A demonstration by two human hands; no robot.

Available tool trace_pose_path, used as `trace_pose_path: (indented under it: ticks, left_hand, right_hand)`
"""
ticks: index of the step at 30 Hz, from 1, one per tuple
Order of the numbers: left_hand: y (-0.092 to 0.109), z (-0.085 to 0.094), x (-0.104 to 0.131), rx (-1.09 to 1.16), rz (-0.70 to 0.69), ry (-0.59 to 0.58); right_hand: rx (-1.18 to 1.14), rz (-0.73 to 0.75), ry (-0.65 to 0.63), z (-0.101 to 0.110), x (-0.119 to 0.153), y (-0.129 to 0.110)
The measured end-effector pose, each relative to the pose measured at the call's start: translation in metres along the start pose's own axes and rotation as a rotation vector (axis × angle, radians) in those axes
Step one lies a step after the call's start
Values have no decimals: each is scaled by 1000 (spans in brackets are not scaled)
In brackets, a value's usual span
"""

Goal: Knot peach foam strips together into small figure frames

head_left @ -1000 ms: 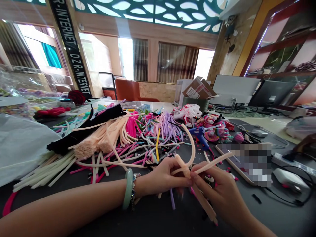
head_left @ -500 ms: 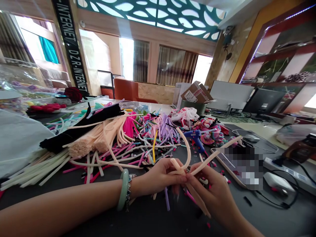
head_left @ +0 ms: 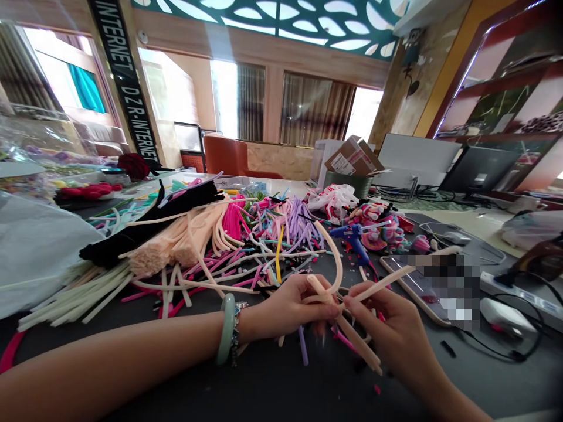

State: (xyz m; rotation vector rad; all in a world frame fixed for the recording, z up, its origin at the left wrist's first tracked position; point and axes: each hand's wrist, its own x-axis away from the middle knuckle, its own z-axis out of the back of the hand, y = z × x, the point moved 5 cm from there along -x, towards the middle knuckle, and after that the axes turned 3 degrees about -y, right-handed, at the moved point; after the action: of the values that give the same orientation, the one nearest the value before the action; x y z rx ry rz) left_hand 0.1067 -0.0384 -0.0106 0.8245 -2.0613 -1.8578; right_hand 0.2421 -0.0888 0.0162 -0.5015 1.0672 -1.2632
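Observation:
My left hand (head_left: 292, 306), with a jade bangle (head_left: 226, 329) and a bead bracelet at its wrist, pinches several peach pipe cleaners (head_left: 358, 344) where they cross. One of them curves upward in a hook above the fingers, while a pair of ends points down to the right. My right hand (head_left: 391, 319) grips a long peach pipe cleaner (head_left: 389, 282) between thumb and fingers, close beside the crossing. This stem slants up to the right over a phone (head_left: 417, 293). Part of the crossing is hidden behind my fingertips.
Peach pipe cleaner bundles (head_left: 176, 240), a black bundle (head_left: 109, 243) and purple stems (head_left: 301, 220) lie ahead. A blue glue gun (head_left: 355, 240) rests behind my hands. Cables, a white charger (head_left: 505, 316) and a power strip (head_left: 523, 293) are at right. A cardboard box (head_left: 356, 157) stands farther back.
My right fingers have shifted slightly away from the left hand along the long stem. The lower pipe cleaner ends now show more plainly between the hands. The view has shifted a little.

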Motion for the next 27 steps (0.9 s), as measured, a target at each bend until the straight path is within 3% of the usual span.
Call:
trace_pose_path:
  ticks: [6, 27]
  left_hand:
    - [1, 2, -3, 9, -20, 1]
    - [0, 0, 0, -16, 29, -54]
  right_hand:
    - [-155, -146, -49, -1, -7, 13]
    - [-210, -108, -98, -2, -11, 4]
